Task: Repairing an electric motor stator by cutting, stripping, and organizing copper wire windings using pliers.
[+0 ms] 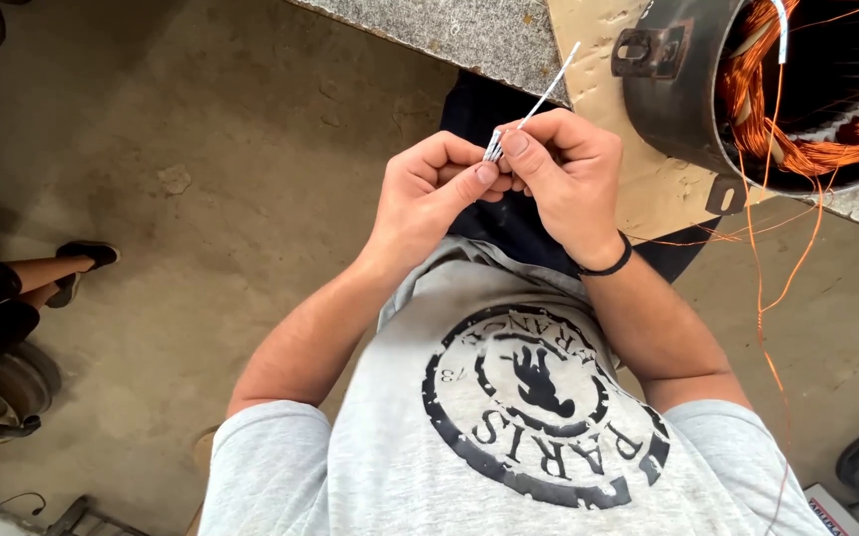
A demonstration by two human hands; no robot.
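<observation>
Both hands (pixel 509 179) pinch a thin white sleeve (pixel 539 99) with frayed end.

A thin white sleeve (pixel 547 87), stiff and straight like a narrow tube, slants up and to the right from between the fingertips of both hands, its free end pointing toward the near edge of the grey stone bench. Its lower end meets a short silvery bundle (pixel 493 147) (bare strands or a metal tip, too small to tell), pinched upright and held in the air.
</observation>
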